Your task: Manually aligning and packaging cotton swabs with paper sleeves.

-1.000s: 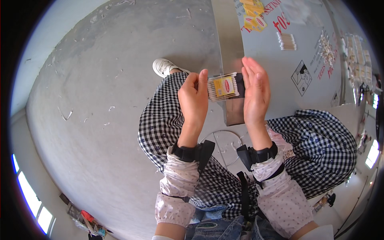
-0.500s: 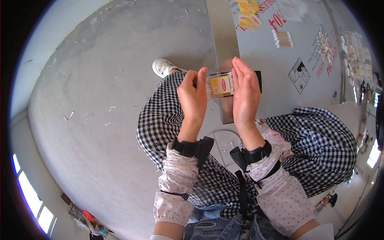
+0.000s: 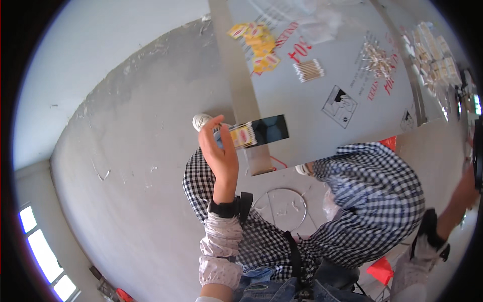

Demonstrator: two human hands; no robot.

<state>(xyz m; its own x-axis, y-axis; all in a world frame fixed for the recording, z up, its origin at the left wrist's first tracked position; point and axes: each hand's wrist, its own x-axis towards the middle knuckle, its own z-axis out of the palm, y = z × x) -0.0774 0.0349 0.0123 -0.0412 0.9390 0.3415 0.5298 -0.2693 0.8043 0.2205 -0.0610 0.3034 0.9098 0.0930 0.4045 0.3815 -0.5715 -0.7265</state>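
My left hand point(image 3: 219, 156) is at the table's left edge, its thumb and fingers closed around the near end of a flat bundle of cotton swabs point(image 3: 252, 132). A yellow label card point(image 3: 243, 136) lies on the bundle. The bundle's far end meets a black rectangular piece point(image 3: 274, 129) with dark bluish rounded shapes, which juts over the table edge. My right hand point(image 3: 469, 185) is stretched out to the far right, blurred and partly lost in the dark rim, so its fingers do not show.
On the metal table point(image 3: 312, 110) lie yellow cards point(image 3: 262, 43), a row of cotton swabs point(image 3: 308, 70), a loose swab heap point(image 3: 377, 59) and clear plastic point(image 3: 322, 25). Packed swab bundles point(image 3: 435, 55) stand at the far right. A round metal stool base point(image 3: 304, 206) is on the floor.
My right hand has left the swab bundle and swung far right. My left hand has moved slightly left and down with the bundle. The view has turned, showing more of the table.
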